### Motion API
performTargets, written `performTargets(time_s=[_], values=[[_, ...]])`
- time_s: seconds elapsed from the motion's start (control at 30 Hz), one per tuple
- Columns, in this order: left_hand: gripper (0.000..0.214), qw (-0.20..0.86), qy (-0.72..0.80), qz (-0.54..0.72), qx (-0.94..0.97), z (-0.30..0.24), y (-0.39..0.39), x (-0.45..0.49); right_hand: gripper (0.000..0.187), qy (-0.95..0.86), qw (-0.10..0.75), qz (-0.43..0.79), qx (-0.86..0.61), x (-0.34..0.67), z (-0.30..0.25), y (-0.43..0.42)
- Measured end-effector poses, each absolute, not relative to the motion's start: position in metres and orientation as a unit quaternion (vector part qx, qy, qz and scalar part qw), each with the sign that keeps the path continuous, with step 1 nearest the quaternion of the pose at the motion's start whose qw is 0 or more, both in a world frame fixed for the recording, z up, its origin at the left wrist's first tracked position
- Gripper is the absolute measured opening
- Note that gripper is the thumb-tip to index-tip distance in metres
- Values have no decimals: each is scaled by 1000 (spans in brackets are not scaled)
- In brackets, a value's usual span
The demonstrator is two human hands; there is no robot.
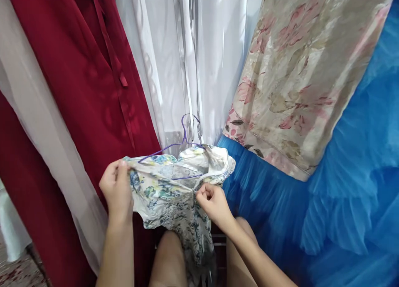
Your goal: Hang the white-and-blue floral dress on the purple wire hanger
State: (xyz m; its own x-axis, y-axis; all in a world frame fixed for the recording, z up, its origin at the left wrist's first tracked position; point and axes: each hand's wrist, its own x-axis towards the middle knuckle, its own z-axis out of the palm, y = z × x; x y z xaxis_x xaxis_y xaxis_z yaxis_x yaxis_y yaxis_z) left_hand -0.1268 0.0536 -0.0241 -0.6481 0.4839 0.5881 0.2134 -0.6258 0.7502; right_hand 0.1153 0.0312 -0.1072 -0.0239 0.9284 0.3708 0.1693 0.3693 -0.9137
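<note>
A small floral garment [170,191], white with blue and green print, hangs on a purple wire hanger [183,143] in front of me. My left hand [116,189] is closed on the garment's left shoulder edge, by the hanger's left end. At the middle front of the garment, my right hand [212,201] pinches the fabric with curled fingers. The hanger's hook points up toward the white curtain. The lower part of the garment drapes down between my knees.
Hanging clothes surround me: a dark red dress [84,83] with a ribbon and a sheer white layer [37,124] on the left, white sheer fabric [187,50] behind, a beige floral cloth [302,70] at upper right, blue tulle [343,204] on the right.
</note>
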Motion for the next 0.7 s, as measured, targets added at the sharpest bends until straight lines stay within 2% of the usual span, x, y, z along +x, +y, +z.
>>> performTargets(time_s=[0.07,0.13,0.2,0.3,0.43,0.57,0.7], values=[[17,281,380,834,285,-49,65,-151,14,-633,530,367,-429,115,-111,20],[23,452,357,804,149,-77,72,-158,11,-632,522,384,-424,114,-115,12],[27,532,347,770,54,-107,71,-149,10,-615,531,408,-416,114,-123,6],[28,555,329,764,11,-145,56,-120,15,-553,558,446,-429,123,-145,-5],[28,628,250,735,47,-171,20,-85,31,-447,599,435,-502,145,-201,-37],[7,677,183,688,186,-163,-18,-64,45,-373,593,453,-552,155,-252,-72],[33,667,197,631,343,-141,-49,-29,54,-383,572,529,-496,143,-247,-81]])
